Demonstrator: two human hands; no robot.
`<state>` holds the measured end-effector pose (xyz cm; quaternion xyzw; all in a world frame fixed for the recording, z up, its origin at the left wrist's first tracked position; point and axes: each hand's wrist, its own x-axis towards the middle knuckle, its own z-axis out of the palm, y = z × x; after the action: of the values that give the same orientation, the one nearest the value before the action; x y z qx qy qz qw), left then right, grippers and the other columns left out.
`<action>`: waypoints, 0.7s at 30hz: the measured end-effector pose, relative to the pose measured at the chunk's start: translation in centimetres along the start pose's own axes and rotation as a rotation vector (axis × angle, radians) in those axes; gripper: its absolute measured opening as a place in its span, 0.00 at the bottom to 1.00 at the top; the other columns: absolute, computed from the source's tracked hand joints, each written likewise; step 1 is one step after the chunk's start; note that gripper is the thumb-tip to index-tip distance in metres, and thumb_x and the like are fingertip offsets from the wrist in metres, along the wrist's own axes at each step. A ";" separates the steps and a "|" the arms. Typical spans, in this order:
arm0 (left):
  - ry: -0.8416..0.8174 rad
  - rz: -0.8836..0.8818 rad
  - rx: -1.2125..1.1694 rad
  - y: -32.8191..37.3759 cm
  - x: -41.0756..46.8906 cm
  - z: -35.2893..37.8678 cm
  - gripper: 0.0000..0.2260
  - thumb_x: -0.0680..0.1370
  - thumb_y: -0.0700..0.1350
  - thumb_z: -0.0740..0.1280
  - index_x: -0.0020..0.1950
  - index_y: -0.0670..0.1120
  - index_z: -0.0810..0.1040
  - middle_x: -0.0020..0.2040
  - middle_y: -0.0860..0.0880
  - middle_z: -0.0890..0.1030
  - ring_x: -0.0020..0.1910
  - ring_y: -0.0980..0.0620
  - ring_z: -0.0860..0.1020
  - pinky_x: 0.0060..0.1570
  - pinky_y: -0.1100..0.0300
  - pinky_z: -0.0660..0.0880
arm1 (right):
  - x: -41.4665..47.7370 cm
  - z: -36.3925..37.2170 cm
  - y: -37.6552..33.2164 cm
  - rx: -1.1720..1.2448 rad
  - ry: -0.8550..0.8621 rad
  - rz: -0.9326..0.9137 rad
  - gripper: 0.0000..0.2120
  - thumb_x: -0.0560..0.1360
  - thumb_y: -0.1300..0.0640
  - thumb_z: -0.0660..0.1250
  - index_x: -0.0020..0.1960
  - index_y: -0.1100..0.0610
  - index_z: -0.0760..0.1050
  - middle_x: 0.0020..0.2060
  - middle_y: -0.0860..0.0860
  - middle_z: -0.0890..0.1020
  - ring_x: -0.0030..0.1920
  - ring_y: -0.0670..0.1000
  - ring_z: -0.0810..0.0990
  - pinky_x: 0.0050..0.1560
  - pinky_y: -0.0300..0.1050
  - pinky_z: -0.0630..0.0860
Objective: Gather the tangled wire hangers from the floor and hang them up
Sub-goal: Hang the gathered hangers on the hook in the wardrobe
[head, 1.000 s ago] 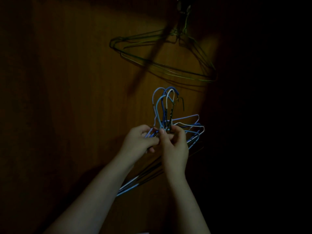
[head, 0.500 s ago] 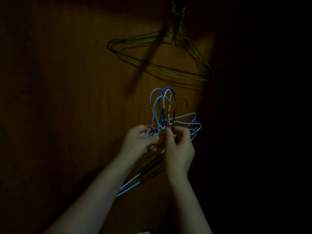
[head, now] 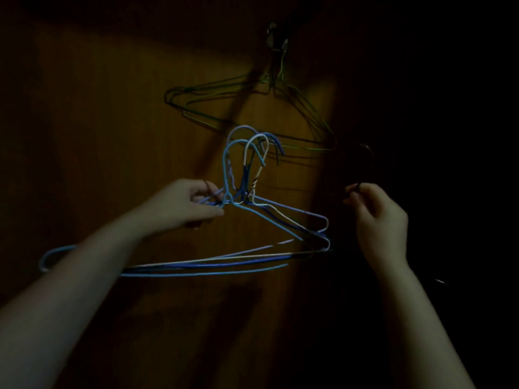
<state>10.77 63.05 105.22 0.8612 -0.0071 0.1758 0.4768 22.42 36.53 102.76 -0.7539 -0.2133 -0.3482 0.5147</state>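
One dim wooden panel (head: 112, 136) fills the whole view, lit only in a slanting band up its middle; next in size, a bundle of blue and white wire hangers (head: 224, 265) is held in front of it, its long lower bars running below the left hand (head: 185, 204) and under that forearm, its far shoulder ends reaching toward the right hand (head: 376, 217) but stopping just short of the wrist; the bundle's hooks stand upright together just above and to the inside of the left hand; the left hand's fingers and thumb are curled round the bundle's shoulder wires, right beside the twisted necks; higher up, above the gap between the two hands, several greenish wire hangers (head: 318, 149) hang tilted against the panel; the hands themselves are well apart, at about the same height; the right hand pinches a dark wire hanger (head: 370, 155) between thumb and fingertips, its hook rising just above that hand, the rest lost in shadow; smallest, a wall hook (head: 276, 37) far above both hands carries the greenish hangers.
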 end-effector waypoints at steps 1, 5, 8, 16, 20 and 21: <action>-0.010 0.022 0.017 0.3 0.2 -0.3 0.10 0.73 0.33 0.68 0.42 0.47 0.74 0.25 0.53 0.73 0.21 0.62 0.70 0.22 0.71 0.68 | 0.7 -0.4 -0.1 0.034 0.009 0.002 0.06 0.78 0.60 0.63 0.49 0.49 0.76 0.38 0.43 0.80 0.43 0.45 0.80 0.47 0.38 0.73; -0.045 0.107 0.052 1.7 1.3 -0.8 0.12 0.73 0.31 0.68 0.41 0.48 0.73 0.23 0.55 0.75 0.21 0.62 0.71 0.22 0.72 0.67 | 3.6 0.1 -0.9 0.226 0.033 0.030 0.07 0.78 0.62 0.63 0.53 0.58 0.78 0.37 0.45 0.80 0.37 0.38 0.79 0.41 0.31 0.73; -0.044 0.159 0.063 2.7 2.5 -0.9 0.11 0.73 0.31 0.68 0.41 0.47 0.73 0.22 0.55 0.75 0.22 0.62 0.71 0.22 0.72 0.66 | 5.7 1.5 -1.6 0.335 0.023 0.072 0.07 0.78 0.63 0.63 0.53 0.61 0.79 0.36 0.48 0.79 0.34 0.37 0.78 0.36 0.29 0.72; 0.041 0.258 0.076 4.2 6.2 -2.6 0.10 0.73 0.32 0.68 0.40 0.47 0.74 0.24 0.53 0.76 0.24 0.61 0.72 0.24 0.70 0.68 | 12.1 5.9 -2.8 0.464 0.023 0.214 0.10 0.78 0.56 0.64 0.54 0.61 0.80 0.36 0.47 0.79 0.38 0.43 0.77 0.37 0.32 0.74; 0.068 0.291 0.122 4.8 8.7 -3.8 0.09 0.72 0.34 0.70 0.41 0.48 0.75 0.34 0.50 0.77 0.29 0.63 0.75 0.29 0.71 0.69 | 16.3 7.8 -4.3 0.518 0.034 0.254 0.10 0.78 0.55 0.65 0.53 0.61 0.80 0.36 0.49 0.79 0.37 0.45 0.78 0.37 0.35 0.76; 0.071 0.295 0.124 4.8 9.3 -4.1 0.09 0.72 0.34 0.70 0.41 0.47 0.75 0.34 0.50 0.77 0.29 0.64 0.75 0.29 0.73 0.69 | 17.4 8.3 -4.8 0.519 0.043 0.253 0.10 0.78 0.55 0.65 0.52 0.60 0.80 0.35 0.48 0.79 0.35 0.44 0.77 0.33 0.32 0.74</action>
<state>17.45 65.26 114.03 0.8719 -0.1058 0.2741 0.3918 33.31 45.36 116.83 -0.6099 -0.1886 -0.2311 0.7342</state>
